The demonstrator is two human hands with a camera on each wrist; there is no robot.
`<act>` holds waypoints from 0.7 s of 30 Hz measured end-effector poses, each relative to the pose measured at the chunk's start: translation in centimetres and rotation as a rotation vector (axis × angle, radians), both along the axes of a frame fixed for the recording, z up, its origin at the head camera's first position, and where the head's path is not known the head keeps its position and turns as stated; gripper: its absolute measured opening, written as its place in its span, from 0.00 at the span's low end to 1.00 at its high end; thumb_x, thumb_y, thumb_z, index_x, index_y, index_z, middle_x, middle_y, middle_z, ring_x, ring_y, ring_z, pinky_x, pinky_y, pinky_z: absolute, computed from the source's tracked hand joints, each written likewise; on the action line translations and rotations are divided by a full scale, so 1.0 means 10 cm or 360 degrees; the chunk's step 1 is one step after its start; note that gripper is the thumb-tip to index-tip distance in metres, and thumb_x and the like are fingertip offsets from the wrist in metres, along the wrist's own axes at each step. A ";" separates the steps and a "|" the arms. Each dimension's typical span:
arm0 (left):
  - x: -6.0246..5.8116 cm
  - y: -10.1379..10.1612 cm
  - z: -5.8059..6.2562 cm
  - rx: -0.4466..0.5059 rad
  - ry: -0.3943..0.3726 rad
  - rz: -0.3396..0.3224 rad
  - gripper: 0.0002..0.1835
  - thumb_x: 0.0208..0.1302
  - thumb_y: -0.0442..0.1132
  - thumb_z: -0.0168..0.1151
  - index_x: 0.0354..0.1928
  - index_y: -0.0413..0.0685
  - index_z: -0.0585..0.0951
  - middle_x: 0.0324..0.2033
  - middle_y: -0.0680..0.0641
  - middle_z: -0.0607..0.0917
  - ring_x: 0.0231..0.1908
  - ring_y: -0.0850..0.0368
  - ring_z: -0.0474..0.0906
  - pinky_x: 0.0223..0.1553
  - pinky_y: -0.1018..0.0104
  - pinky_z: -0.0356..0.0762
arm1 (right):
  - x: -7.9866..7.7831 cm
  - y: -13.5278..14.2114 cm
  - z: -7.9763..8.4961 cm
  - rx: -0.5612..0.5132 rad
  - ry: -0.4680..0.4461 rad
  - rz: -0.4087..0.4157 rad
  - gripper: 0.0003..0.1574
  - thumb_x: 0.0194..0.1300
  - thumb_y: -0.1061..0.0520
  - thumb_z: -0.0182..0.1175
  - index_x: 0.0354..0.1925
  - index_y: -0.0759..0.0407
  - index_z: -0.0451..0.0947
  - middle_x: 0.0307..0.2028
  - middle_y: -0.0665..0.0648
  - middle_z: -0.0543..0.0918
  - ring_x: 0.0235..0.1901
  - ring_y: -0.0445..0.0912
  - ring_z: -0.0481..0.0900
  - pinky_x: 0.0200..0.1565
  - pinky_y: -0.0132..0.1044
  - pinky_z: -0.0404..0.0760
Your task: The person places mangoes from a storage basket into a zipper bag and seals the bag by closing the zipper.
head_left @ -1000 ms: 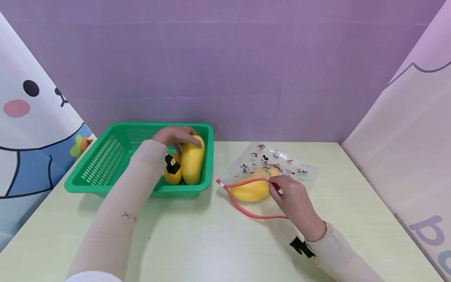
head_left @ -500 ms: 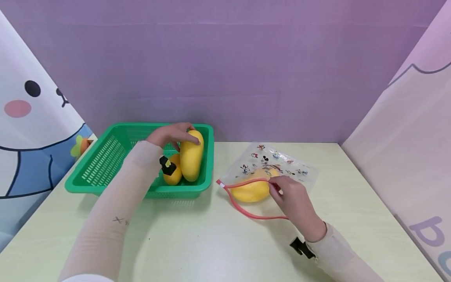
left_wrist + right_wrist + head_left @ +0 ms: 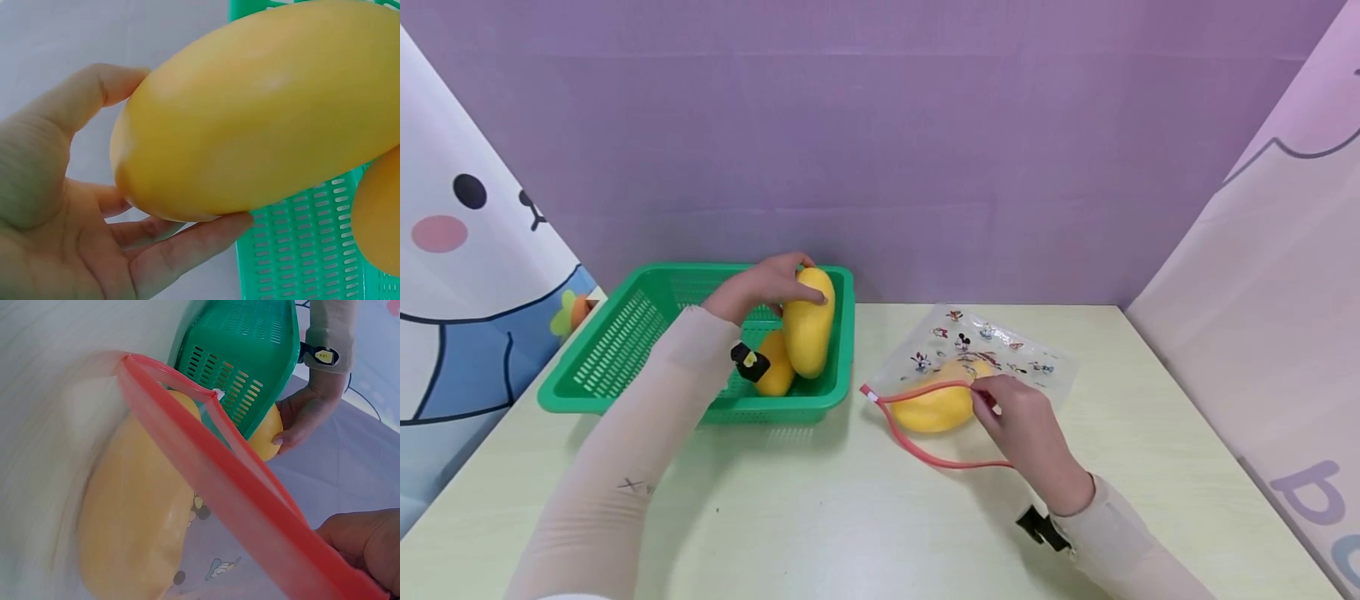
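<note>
Raising the large yellow fruit (image 3: 809, 329) slightly higher than a moment ago: left hand (image 3: 767, 282) pinches its upper end between thumb and fingers. Fruit is at the green basket's (image 3: 572, 406) right edge, lower end apparently within; lift-out seems unfinished. Right hand (image 3: 1026, 425), fingers pinching red rim of clear bag (image 3: 906, 358), near tabletop's (image 3: 820, 517) back edge.

It looks like a small booth: a smooth purple cloth (image 3: 880, 150) along the back edge of a pale flat table (image 3: 820, 525), white sheets with drawings (image 3: 482, 283) along both sides.
</note>
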State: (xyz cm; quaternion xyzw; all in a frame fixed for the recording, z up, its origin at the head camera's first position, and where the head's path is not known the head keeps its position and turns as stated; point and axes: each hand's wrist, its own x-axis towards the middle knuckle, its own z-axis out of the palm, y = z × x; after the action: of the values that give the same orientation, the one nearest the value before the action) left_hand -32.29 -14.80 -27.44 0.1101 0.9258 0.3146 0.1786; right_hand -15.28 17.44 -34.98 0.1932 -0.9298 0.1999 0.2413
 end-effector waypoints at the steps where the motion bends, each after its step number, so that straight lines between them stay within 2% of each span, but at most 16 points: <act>1: 0.01 0.00 0.01 0.0008 0.0010 0.0002 0.35 0.59 0.50 0.63 0.62 0.44 0.60 0.54 0.39 0.72 0.47 0.44 0.73 0.43 0.50 0.79 | 0.00 0.00 0.00 0.0000 -0.0002 0.0001 0.07 0.53 0.67 0.67 0.34 0.65 0.83 0.28 0.56 0.83 0.25 0.43 0.76 0.28 0.32 0.81; 8: 0.09 0.02 0.05 0.0026 0.0117 -0.0002 0.36 0.58 0.48 0.64 0.64 0.43 0.60 0.53 0.39 0.72 0.45 0.45 0.74 0.38 0.56 0.80 | 0.00 -0.01 0.01 -0.0011 0.0006 0.0007 0.06 0.53 0.68 0.67 0.33 0.64 0.83 0.27 0.56 0.82 0.26 0.43 0.76 0.28 0.32 0.80; 16: 0.17 0.05 0.08 0.0013 0.0355 -0.0024 0.37 0.57 0.46 0.66 0.64 0.40 0.61 0.54 0.38 0.73 0.47 0.43 0.72 0.46 0.50 0.77 | 0.00 0.02 0.01 -0.0025 0.0025 0.0012 0.06 0.53 0.68 0.67 0.33 0.65 0.82 0.28 0.56 0.83 0.26 0.43 0.77 0.28 0.32 0.80; 21: 0.22 0.04 0.09 0.0044 0.0471 -0.0011 0.36 0.56 0.45 0.66 0.63 0.41 0.63 0.54 0.39 0.73 0.48 0.44 0.72 0.46 0.49 0.76 | -0.01 0.03 0.02 -0.0027 0.0059 0.0024 0.07 0.51 0.69 0.67 0.33 0.66 0.82 0.27 0.57 0.82 0.25 0.43 0.77 0.27 0.32 0.81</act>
State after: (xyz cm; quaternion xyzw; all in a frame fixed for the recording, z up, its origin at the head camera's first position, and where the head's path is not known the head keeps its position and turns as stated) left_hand -30.10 -14.41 -26.53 0.1609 0.9372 0.3070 0.0396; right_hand -15.33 17.77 -34.82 0.2019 -0.9219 0.2060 0.2586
